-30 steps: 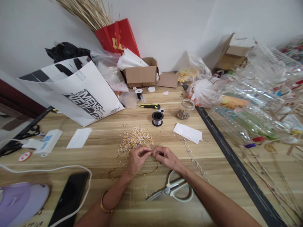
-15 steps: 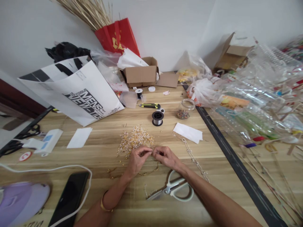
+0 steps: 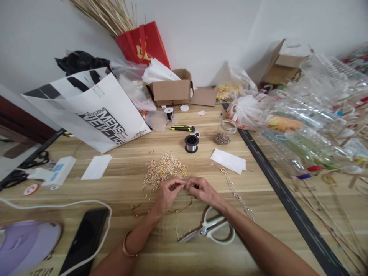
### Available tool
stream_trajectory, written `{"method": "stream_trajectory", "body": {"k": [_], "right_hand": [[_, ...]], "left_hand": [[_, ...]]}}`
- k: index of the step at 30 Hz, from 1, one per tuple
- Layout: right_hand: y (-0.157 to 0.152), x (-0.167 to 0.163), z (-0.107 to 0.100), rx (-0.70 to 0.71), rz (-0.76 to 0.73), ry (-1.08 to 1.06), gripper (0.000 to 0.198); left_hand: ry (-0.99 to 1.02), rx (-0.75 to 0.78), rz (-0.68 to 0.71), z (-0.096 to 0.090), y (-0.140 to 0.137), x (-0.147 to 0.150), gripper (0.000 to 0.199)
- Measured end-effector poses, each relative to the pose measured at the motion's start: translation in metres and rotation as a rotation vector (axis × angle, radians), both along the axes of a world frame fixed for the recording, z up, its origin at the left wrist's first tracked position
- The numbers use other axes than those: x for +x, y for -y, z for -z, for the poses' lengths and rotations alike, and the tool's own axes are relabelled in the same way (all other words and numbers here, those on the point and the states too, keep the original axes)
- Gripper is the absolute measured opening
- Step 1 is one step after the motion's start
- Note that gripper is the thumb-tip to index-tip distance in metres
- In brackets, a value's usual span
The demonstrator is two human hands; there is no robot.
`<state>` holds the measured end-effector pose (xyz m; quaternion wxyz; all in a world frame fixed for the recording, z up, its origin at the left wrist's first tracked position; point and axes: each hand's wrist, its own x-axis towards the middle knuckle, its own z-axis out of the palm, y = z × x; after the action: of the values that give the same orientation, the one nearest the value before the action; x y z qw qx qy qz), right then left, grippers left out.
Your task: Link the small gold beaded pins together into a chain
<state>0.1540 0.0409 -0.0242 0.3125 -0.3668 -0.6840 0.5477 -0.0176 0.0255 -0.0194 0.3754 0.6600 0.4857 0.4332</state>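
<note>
My left hand [image 3: 168, 192] and my right hand [image 3: 200, 189] meet fingertip to fingertip over the wooden table, both closed in a pinch. What sits between the fingers is too small to make out. A gold beaded strand [image 3: 182, 209] lies beneath, passing behind my left wrist, with one end rising toward my right hand. Just beyond my left hand spreads a heap of gold and clear beads [image 3: 163, 168]. Scissors with pale handles [image 3: 205, 230] lie half-opened below my right forearm, beside a short piece of chain [image 3: 176, 231]. A silvery chain [image 3: 234, 191] lies to the right.
Farther back are a wire spool [image 3: 191, 144], a yellow-black utility knife [image 3: 182, 128] and a glass jar of beads [image 3: 225, 133]. A white bag [image 3: 94, 111] and a phone [image 3: 84, 241] are left. Plastic bottles [image 3: 301, 115] crowd the right, past a black strip [image 3: 276, 184].
</note>
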Motion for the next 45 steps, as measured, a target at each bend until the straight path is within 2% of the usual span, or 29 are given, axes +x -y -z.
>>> {"method": "stream_trajectory", "body": {"k": [26, 45], "right_hand": [[0.0001, -0.0002, -0.0023, -0.018, 0.000, 0.004, 0.013], [-0.0001, -0.0012, -0.0004, -0.042, 0.009, -0.002, 0.013]], "left_hand": [[-0.034, -0.005, -0.024, -0.0007, 0.0005, 0.0000, 0.007], [-0.118, 0.148, -0.022, -0.0004, 0.0016, 0.0018, 0.011]]}}
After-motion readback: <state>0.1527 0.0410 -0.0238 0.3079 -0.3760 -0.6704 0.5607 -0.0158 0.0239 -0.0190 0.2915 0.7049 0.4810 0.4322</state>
